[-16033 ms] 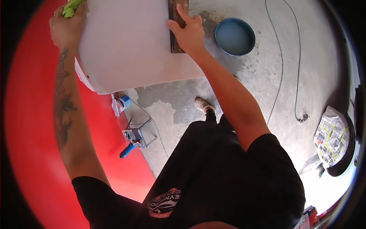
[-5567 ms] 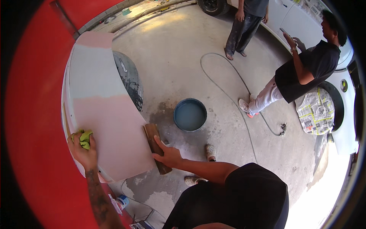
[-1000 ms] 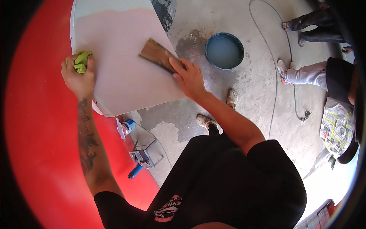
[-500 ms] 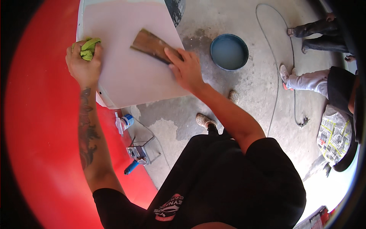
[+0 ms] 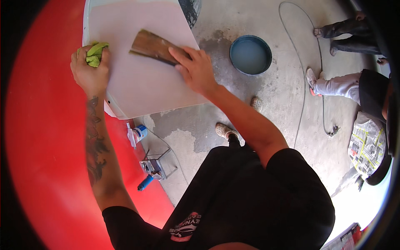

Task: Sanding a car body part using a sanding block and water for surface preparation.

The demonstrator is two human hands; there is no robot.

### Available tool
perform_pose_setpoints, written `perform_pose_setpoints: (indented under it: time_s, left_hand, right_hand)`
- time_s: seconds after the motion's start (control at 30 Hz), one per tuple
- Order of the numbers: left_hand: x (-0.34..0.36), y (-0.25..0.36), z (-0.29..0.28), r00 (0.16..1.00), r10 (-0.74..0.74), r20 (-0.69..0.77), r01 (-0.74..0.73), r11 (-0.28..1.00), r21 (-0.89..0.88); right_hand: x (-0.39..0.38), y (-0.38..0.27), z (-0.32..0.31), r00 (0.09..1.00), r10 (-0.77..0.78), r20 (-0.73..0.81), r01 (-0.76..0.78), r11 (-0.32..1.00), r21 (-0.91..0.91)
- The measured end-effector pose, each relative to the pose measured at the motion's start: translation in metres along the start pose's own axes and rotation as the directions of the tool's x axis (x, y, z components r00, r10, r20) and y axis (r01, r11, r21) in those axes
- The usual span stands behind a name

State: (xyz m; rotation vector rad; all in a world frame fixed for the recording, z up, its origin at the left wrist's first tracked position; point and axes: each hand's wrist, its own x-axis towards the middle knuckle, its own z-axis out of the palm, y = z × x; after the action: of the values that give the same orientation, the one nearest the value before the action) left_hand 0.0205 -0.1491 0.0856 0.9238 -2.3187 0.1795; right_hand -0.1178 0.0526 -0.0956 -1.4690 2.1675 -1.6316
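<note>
A pale pinkish-white panel [image 5: 137,89], perhaps a car body part, extends before me beside a red surface. My right hand [image 5: 198,68] grips one end of a long brown sanding block [image 5: 152,46], which rests against the panel with its other end pointing up and left. The block's underside is hidden. At the panel's left edge, my left hand [image 5: 89,71] is closed round a bunched lime-green cloth [image 5: 96,53], part of which sticks out above the fingers.
A dark round tub [image 5: 250,55] of cloudy water stands on the concrete floor right of the panel. Below left are a blue-and-white can [image 5: 139,132] and a small metal-framed stand [image 5: 160,166]. A cable [image 5: 302,104] loops across the floor. Other people's legs [image 5: 339,85] show at the right.
My right hand has slid the sanding block a short way left and slightly up across the panel. My left hand keeps its hold on the cloth, nearly still.
</note>
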Motion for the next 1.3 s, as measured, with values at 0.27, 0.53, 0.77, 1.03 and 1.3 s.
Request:
perform_pose_setpoints:
  time_s: [0.27,0.53,0.77,1.03,1.3]
  left_hand:
    - [-0.001,0.008,-0.001,1.0,-0.002,-0.023,0.001,0.999,-0.051]
    - [0.001,0.003,0.002,1.0,0.022,-0.014,-0.022,1.0,-0.013]
    - [-0.001,0.009,-0.001,1.0,-0.001,-0.012,0.0,0.998,-0.063]
    - [0.001,0.005,0.005,1.0,0.0,0.001,0.0,0.998,-0.058]
    - [-0.001,0.004,-0.001,1.0,0.001,-0.009,-0.002,0.997,-0.077]
  right_hand:
    - [-0.058,-0.01,-0.025,0.986,-0.049,0.16,0.052,0.998,-0.021]
    - [-0.029,0.009,-0.012,0.998,-0.027,0.065,0.026,1.0,0.012]
    - [-0.088,0.008,-0.033,0.985,-0.032,0.172,0.029,0.999,0.02]
    - [-0.021,0.036,-0.007,0.999,0.029,-0.023,-0.029,0.999,0.02]
    - [-0.086,0.012,-0.032,0.99,0.06,0.13,-0.057,0.998,-0.023]
